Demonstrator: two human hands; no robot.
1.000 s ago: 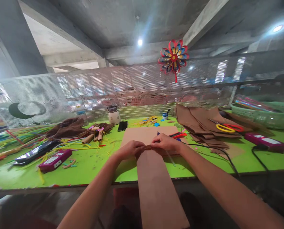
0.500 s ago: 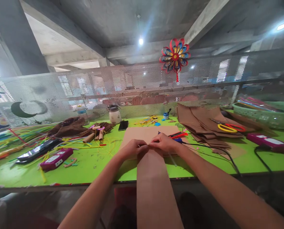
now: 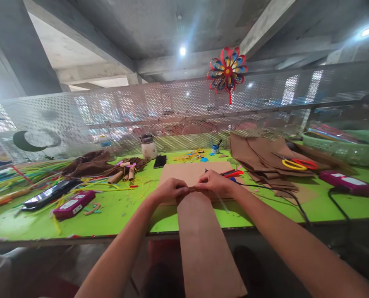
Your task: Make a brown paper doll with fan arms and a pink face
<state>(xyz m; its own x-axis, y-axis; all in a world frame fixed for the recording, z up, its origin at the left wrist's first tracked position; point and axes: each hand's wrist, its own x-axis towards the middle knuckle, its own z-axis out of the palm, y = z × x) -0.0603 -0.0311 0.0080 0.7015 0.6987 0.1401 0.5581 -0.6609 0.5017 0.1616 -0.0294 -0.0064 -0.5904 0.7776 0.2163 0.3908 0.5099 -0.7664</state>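
A long strip of brown paper (image 3: 204, 240) hangs over the table's front edge toward me. Its far end is pinched between the fingers of my left hand (image 3: 171, 190) and my right hand (image 3: 214, 183), which sit close together. That end looks folded or rolled into a narrow edge. Beneath my hands lies a flat tan board (image 3: 175, 174) on the green table. Just beyond my right hand are a red-handled tool (image 3: 234, 173) and a dark blue piece with a black cable, both partly hidden. A clear thin stick (image 3: 223, 203) lies below that hand.
At right are brown paper sheets (image 3: 259, 155), scissors (image 3: 294, 164), a purple box (image 3: 347, 183) and a green basket (image 3: 342, 145). At left lie another purple box (image 3: 74, 205), a dark phone-like device (image 3: 51, 194), pipe cleaners and paper rolls (image 3: 121, 175). A jar (image 3: 149, 147) stands behind.
My hands have spread slightly apart along the paper's far edge, showing more of it between the fingers. The strip's near end has shifted a little to the right, its corner now visible.
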